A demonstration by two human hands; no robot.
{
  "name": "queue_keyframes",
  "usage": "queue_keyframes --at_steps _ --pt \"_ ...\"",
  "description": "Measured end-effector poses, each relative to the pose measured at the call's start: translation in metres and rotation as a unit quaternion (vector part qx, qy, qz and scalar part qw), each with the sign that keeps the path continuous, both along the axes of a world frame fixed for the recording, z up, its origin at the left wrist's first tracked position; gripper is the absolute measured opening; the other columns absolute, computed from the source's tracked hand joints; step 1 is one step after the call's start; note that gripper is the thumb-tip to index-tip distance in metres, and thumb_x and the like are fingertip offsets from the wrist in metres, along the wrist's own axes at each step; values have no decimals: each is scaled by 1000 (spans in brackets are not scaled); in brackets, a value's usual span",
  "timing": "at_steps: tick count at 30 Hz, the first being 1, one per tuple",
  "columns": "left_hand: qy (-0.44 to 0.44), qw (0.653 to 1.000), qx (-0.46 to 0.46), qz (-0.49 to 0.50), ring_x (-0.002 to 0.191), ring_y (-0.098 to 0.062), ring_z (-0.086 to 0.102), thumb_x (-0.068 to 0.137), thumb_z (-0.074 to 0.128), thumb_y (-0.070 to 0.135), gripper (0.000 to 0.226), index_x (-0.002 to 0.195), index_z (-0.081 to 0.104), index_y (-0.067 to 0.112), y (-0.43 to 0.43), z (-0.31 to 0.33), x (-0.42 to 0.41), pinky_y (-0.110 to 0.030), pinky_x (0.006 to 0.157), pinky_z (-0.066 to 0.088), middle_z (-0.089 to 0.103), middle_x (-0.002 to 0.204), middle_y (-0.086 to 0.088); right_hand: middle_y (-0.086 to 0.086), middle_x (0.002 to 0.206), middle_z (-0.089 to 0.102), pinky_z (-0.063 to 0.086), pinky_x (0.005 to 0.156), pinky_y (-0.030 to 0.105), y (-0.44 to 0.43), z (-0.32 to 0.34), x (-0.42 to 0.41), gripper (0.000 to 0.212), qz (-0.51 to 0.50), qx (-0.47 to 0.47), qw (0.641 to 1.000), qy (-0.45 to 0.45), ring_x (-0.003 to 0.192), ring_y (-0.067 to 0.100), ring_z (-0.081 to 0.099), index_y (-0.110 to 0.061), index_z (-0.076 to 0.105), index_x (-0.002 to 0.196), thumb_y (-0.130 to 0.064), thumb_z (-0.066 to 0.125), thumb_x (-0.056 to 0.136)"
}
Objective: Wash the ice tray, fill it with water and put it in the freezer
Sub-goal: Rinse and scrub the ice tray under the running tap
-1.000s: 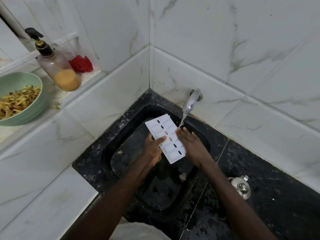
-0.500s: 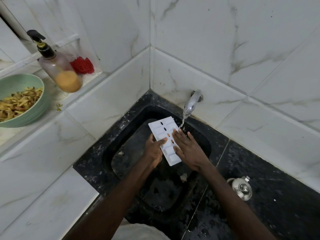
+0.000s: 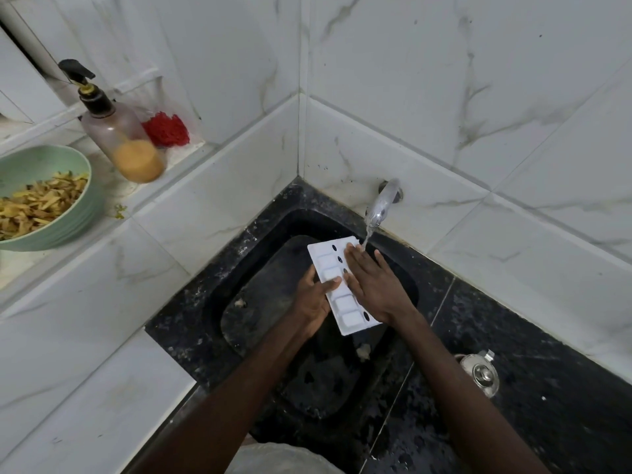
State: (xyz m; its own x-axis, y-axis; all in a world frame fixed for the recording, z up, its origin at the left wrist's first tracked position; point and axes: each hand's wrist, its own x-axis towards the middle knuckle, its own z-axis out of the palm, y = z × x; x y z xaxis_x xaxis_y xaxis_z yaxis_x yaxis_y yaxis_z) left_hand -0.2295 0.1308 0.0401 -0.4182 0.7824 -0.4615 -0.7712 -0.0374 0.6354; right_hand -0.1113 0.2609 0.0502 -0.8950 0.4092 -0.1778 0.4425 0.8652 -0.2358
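Head view: your left hand (image 3: 313, 299) grips the white ice tray (image 3: 349, 318) at its left edge, thumb across the top, fingers hidden beneath. Your right hand (image 3: 376, 285) lies flat on it with straight fingers, covering the right-hand cells, its fingertips in the stream from the tap (image 3: 381, 203). The tray is held tilted above the black sink (image 3: 253, 313). Since half a second ago, your right hand has slid toward the tray's far end. The green bowl (image 3: 78, 217) is cut off at the left edge.
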Motion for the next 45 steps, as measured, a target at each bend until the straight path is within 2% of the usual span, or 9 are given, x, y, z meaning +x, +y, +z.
queue_keyframes --at_steps 3,7,11,16,23,28,31,35,45 --pt "5 1000 -1 15 126 -42 63 91 68 -8 55 143 55 7 4 2 -3 -61 108 48 67 135 -19 0 174 1 0 132 39 -6 2 1 73 -30 -9 999 29 161 13 -3 -16 4 167 -56 -1 106" --pt "4 999 -4 38 125 -42 63 93 64 -11 55 144 54 5 2 3 -5 -58 105 52 68 133 -19 2 173 0 -5 130 34 -20 3 1 87 -22 -13 999 25 161 14 -6 -14 7 166 -63 -17 98" --pt "1 1000 5 19 123 -40 65 93 64 -9 56 146 53 8 1 9 -2 -53 102 55 68 135 -18 1 174 1 -2 131 33 -14 7 -7 80 -18 -40 998 34 160 12 -7 -13 8 166 -58 -3 102" --pt "-1 1000 27 -14 114 -35 69 93 63 -11 54 143 55 9 5 21 19 -47 97 58 67 134 -20 5 174 -3 -5 131 39 11 14 -29 80 -8 -11 1000 23 160 16 -10 -10 2 166 -52 -5 98" --pt "28 1000 5 5 117 -43 67 91 65 -12 53 140 57 5 7 20 22 -55 102 54 68 130 -24 13 172 18 10 131 45 34 10 -29 71 -66 -24 997 30 160 27 15 -12 7 166 -49 6 106" --pt "27 999 -9 36 112 -38 70 91 63 -13 50 137 58 4 5 14 16 -53 96 58 69 129 -22 6 175 6 10 132 42 13 10 -22 65 -82 -70 992 63 162 20 4 -15 5 167 -46 19 111" --pt "31 998 -16 53 116 -44 67 91 64 -13 48 136 60 6 2 9 8 -59 100 54 71 128 -20 2 175 3 11 132 40 -2 8 -10 67 -63 -81 993 65 161 14 1 -17 5 167 -49 17 110" --pt "27 995 -29 95 114 -42 69 91 63 -13 49 136 60 6 -1 10 -8 -55 94 58 71 127 -19 -6 174 -1 6 132 35 -26 9 16 63 -49 -72 994 72 160 7 -5 -21 5 167 -49 18 112" --pt "33 994 -23 104 120 -38 68 93 65 -9 54 142 56 11 1 10 -26 -64 103 50 70 132 -16 -10 174 -7 -2 131 31 -67 12 76 61 -57 -81 994 55 158 0 -14 -24 1 166 -39 29 113"
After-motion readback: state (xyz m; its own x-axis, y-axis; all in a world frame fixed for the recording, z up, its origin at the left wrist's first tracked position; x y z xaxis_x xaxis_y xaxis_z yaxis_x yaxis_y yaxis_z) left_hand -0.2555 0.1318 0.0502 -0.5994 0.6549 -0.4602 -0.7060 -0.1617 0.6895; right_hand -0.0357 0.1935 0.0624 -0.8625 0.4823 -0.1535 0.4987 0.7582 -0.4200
